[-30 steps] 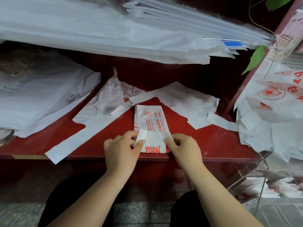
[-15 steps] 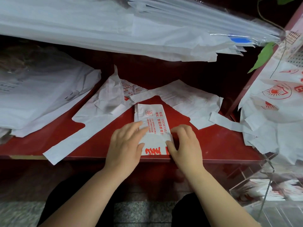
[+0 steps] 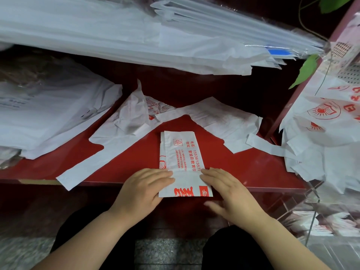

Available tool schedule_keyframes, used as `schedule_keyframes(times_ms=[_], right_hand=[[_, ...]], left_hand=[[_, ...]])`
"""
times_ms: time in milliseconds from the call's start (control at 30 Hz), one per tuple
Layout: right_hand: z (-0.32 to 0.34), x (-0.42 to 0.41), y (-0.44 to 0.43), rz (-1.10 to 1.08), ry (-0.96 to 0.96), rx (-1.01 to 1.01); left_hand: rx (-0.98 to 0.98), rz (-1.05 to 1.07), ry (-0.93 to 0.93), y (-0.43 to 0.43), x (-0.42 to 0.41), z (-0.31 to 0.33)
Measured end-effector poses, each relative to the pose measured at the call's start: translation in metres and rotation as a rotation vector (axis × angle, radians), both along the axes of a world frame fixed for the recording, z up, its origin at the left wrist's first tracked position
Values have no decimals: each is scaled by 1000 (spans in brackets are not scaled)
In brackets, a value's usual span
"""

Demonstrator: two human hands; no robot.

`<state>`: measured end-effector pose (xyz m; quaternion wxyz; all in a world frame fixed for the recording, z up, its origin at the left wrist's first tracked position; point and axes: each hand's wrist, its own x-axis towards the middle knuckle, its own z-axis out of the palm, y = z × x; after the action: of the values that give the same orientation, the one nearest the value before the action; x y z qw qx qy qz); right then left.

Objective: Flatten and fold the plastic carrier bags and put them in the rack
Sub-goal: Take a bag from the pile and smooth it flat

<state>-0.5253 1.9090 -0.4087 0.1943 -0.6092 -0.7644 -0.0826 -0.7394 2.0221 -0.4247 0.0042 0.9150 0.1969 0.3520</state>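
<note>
A white carrier bag with red print (image 3: 182, 156), folded into a narrow strip, lies on the red shelf (image 3: 243, 168) at its front edge. My left hand (image 3: 144, 190) lies flat with straight fingers on the strip's near left edge. My right hand (image 3: 228, 190) lies flat on its near right edge, thumb hanging below the shelf front. Behind the strip an unfolded white bag (image 3: 124, 131) spreads across the shelf, one handle reaching the front edge. A clear rack (image 3: 315, 221) with folded bags stands low at the right.
Stacks of white bags (image 3: 48, 110) fill the shelf's left side. A long pile of bags (image 3: 136, 36) covers the shelf above. More printed bags (image 3: 329, 129) hang at the right beside a red post (image 3: 288, 106), with green leaves (image 3: 305, 73) near it.
Both hands pinched the strip's near end and folded it over, then went flat on it. They have since slid apart to the strip's left and right edges.
</note>
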Motion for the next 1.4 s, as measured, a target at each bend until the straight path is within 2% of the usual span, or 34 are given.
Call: schedule_keyframes(times_ms=[100, 167, 300, 400, 500, 667, 867, 1000, 1100, 1200, 1300, 1400], right_hand=[[0, -2, 4, -7, 133, 100], [2, -3, 6, -18, 220, 122], [16, -10, 12, -120, 416, 25], [22, -16, 19, -232, 496, -79], [23, -19, 26, -359, 455, -99], [21, -27, 31, -580, 352, -86], [19, -35, 37, -666, 253, -34], [22, -38, 42, -713, 290, -19], [16, -36, 41, -627, 215, 75], [12, -33, 36, -425, 76, 30], [10, -25, 29, -225, -31, -40], [10, -18, 19, -86, -67, -107]], left_hand=[[-60, 11, -71, -3, 0, 3], [-230, 27, -121, -6, -1, 5], [-716, 100, -209, -11, 1, 27], [-814, 149, -244, -9, 7, 37], [-780, 238, -225, -6, 15, 41], [-628, 437, -58, 4, 28, 44], [-528, 483, 121, 13, 38, 48], [-463, 474, 122, 15, 37, 46], [-359, 269, 214, 16, 33, 41], [-325, 91, 386, 19, 27, 37], [-353, 32, 502, 15, 14, 38], [-138, 24, 449, 9, 0, 31]])
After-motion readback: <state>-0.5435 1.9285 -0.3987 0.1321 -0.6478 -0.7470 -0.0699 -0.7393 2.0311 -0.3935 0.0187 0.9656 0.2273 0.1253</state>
